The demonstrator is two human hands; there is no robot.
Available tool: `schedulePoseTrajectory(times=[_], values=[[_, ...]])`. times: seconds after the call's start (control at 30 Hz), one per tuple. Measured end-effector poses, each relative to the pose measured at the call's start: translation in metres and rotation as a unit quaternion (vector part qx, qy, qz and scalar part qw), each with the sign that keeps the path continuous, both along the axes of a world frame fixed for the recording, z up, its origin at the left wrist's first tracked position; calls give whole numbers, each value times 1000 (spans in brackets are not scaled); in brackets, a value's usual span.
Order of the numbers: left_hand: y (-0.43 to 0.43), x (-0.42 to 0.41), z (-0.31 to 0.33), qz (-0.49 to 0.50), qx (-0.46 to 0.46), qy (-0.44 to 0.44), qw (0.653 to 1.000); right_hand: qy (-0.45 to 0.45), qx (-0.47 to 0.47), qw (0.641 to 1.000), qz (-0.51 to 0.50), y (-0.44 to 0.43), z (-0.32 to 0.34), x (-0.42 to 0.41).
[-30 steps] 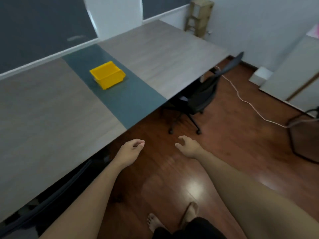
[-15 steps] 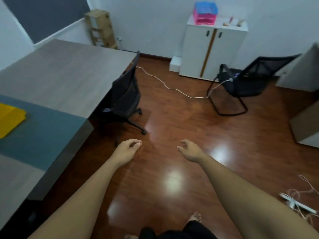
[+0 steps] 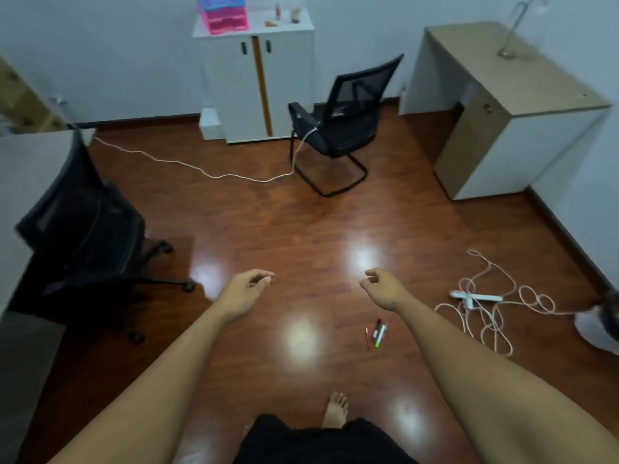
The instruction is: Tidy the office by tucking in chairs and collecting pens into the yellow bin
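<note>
Both the left hand (image 3: 246,291) and right hand (image 3: 382,289) hang loosely curled, fingers apart, gripping nothing, over bare glossy reddish-brown wood floor (image 3: 268,222). A small cluster of coloured pens (image 3: 376,333) lies just beneath the right forearm. Far left, a black mesh wheeled chair (image 3: 83,226) stands against the grey desk edge (image 3: 30,169); a black sled-base chair (image 3: 338,125) stands free, far.

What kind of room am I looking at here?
Most likely a small office: a black mesh visitor chair by a white cabinet, a wheeled desk chair at a desk on the left, and pens on the wood floor.
</note>
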State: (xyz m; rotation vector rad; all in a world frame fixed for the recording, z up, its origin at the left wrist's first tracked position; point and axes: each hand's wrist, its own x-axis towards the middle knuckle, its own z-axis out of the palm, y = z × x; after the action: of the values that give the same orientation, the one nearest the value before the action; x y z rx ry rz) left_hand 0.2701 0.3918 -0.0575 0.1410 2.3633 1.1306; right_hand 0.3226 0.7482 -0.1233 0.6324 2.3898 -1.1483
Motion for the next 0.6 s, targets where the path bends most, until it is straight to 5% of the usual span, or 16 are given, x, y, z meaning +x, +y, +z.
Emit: schedulePoseTrajectory(times=[0.6], values=[[229,-113,-49,-281,-17,-74,957,-73,-38,944,-319,108,-49,95]])
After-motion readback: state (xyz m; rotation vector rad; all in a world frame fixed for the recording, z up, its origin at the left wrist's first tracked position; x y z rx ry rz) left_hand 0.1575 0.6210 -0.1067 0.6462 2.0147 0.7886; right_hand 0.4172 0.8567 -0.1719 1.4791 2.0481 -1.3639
